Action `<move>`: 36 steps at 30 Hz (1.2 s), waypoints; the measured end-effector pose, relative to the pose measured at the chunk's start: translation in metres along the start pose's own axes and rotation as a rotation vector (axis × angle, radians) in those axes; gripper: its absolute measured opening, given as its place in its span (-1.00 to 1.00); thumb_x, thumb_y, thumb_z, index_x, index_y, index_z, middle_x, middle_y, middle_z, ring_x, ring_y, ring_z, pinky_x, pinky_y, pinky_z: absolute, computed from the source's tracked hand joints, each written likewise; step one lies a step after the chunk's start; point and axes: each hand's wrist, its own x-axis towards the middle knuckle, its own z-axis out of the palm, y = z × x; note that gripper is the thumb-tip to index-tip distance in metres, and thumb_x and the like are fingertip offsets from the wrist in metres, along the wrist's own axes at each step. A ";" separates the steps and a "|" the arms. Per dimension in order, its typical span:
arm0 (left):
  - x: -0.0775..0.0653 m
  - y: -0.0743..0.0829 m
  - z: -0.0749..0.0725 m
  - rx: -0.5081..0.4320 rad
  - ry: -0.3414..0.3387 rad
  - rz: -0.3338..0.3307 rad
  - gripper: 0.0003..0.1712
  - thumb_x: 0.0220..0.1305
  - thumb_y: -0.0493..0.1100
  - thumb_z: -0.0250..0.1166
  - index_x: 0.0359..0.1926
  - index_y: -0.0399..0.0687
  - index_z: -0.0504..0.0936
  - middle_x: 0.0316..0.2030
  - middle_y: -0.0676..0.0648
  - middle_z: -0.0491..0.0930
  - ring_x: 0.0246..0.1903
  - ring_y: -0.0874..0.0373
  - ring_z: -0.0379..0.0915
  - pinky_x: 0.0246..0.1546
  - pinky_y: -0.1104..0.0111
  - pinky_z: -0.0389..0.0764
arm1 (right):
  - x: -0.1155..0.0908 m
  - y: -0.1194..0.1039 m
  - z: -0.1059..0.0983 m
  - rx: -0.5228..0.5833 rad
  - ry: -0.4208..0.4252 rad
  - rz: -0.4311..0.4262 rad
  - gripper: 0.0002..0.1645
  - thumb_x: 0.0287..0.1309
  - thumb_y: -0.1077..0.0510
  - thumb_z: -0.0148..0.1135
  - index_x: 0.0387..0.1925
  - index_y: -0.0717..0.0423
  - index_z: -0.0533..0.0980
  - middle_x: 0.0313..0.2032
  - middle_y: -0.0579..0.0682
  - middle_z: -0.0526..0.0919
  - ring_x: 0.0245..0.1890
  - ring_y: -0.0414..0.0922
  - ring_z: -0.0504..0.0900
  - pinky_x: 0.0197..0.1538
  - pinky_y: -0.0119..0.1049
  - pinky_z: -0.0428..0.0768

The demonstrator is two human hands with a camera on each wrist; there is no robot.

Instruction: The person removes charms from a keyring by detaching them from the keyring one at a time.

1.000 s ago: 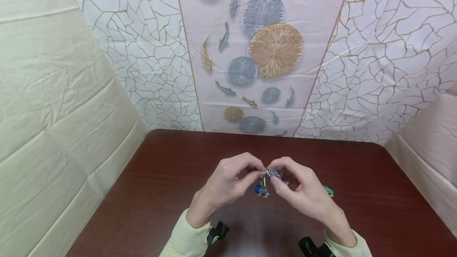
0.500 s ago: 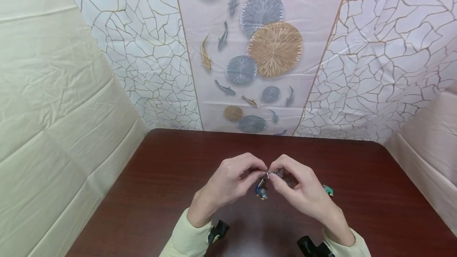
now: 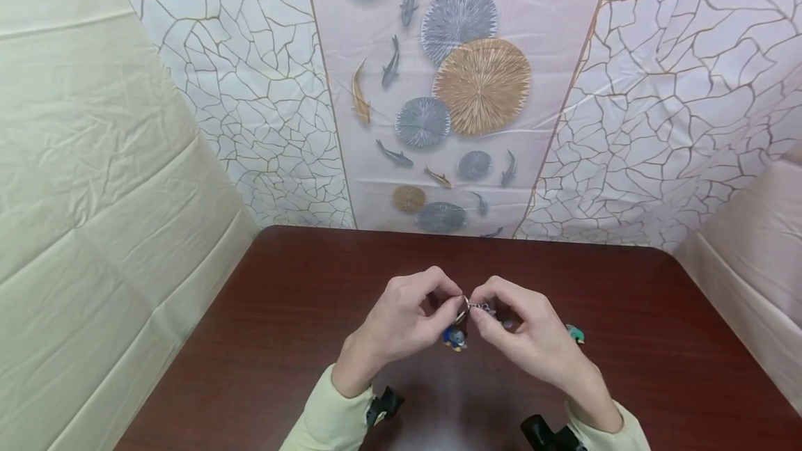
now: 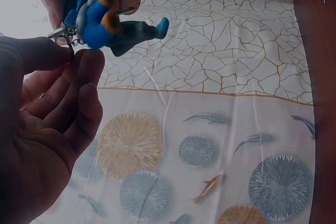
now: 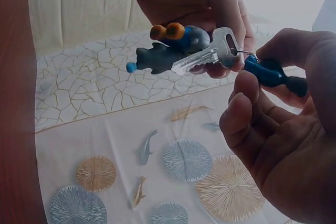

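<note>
we see a thin silver metal ring [image 3: 466, 302] pinched by the left hand [image 3: 397, 319] above the dark red-brown wooden bench [image 3: 294, 346], its silver link chain [image 3: 481, 306] running rightward into the right hand [image 3: 532, 333], pinching just beside.

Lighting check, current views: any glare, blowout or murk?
Head: bright, pale glare low on the tabletop. Left wrist: dim, blown out top left, left hand in shadow. Right wrist: dim too, blown out top right, but the key reads clearly.
</note>
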 end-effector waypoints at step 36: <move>0.002 0.006 -0.005 -0.029 0.023 0.109 -0.83 0.21 -0.39 0.26 -0.26 -0.04 0.61 -0.49 0.08 0.54 -0.53 0.44 0.37 -0.52 0.70 0.41 | 0.002 0.002 0.005 0.149 0.076 -0.230 -0.60 -0.02 0.54 0.29 -0.29 0.00 0.58 -0.40 -0.16 0.53 -0.44 -0.32 0.43 -0.49 -0.45 0.38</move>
